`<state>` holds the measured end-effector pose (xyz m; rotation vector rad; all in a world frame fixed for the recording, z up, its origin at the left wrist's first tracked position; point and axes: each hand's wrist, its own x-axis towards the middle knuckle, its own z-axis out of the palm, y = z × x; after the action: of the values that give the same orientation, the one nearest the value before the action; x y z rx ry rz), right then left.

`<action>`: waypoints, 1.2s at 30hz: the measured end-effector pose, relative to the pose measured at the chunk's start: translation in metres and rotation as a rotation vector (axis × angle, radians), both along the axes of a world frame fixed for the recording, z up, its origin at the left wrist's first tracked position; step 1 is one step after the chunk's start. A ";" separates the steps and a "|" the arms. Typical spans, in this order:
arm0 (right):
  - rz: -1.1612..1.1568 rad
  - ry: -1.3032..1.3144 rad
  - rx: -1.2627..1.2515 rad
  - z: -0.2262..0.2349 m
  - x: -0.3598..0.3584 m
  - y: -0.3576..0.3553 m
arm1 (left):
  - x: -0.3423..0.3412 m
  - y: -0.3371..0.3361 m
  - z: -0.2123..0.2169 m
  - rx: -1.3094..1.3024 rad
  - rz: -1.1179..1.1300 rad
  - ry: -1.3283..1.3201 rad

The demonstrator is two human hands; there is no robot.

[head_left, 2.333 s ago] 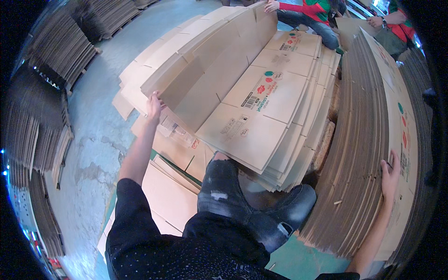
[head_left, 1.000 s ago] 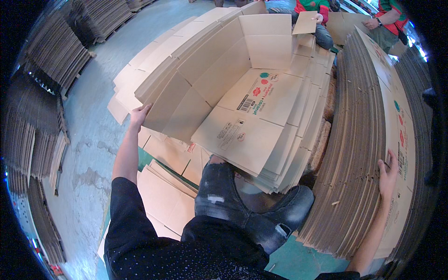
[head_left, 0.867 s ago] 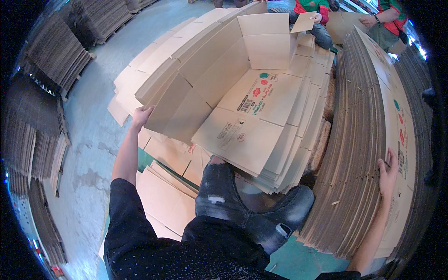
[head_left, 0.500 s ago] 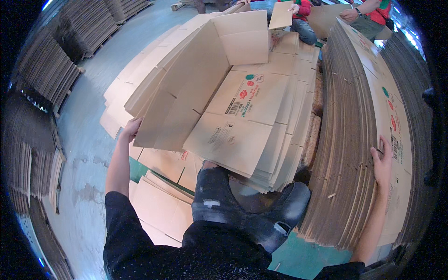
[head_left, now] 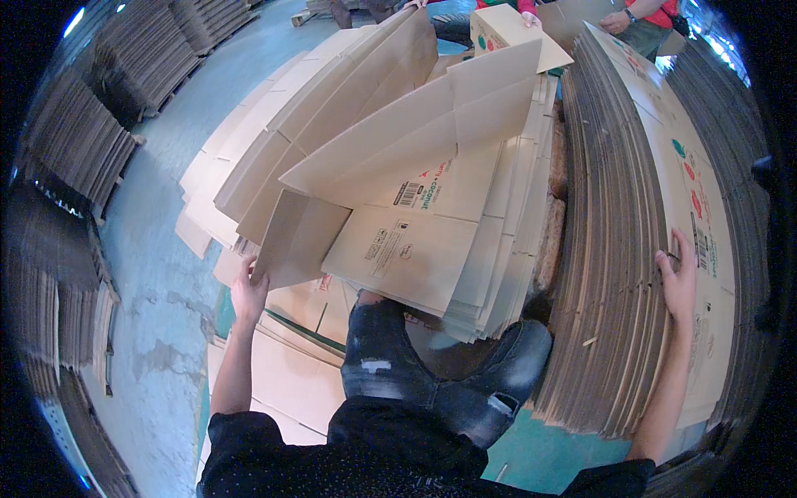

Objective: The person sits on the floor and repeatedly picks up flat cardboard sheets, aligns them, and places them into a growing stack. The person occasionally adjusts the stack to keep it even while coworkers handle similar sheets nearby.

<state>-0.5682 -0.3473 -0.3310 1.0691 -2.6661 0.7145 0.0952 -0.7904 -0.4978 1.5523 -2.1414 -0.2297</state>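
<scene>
I have a flattened cardboard box lifted at its lower corner, tilted up over the middle of the view, its flaps reaching toward twelve o'clock. My left hand grips that corner at about nine o'clock from the knees, fingers wrapped around the edge. Beneath it lies a printed flat carton atop a low pile of flat cartons. At three o'clock my right hand rests open, palm flat, on the tall stack of cardboard sheets. My jeans-clad knees sit at six o'clock. Another person's hands hold a folded box at twelve o'clock. Stacked cardboard bundles line the blue floor at nine o'clock.
</scene>
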 end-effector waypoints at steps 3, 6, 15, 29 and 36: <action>-0.007 -0.001 0.024 0.002 0.001 0.000 | 0.014 0.002 0.001 0.209 0.003 -0.017; -0.018 0.007 0.044 0.004 0.005 0.000 | 0.018 -0.004 0.013 0.273 0.163 0.080; 0.021 0.014 0.006 -0.002 -0.005 0.002 | -0.022 0.027 0.126 -0.231 0.061 0.941; 0.069 -0.043 -0.010 -0.010 -0.016 0.012 | -0.080 0.072 -0.032 0.262 0.063 0.654; 0.108 -0.117 -0.068 -0.014 -0.024 0.015 | -0.123 0.108 0.005 0.096 0.163 0.885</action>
<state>-0.5922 -0.3325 -0.3446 1.1958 -2.6739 0.9082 -0.0275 -0.6828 -0.4926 1.3057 -1.3174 -0.8006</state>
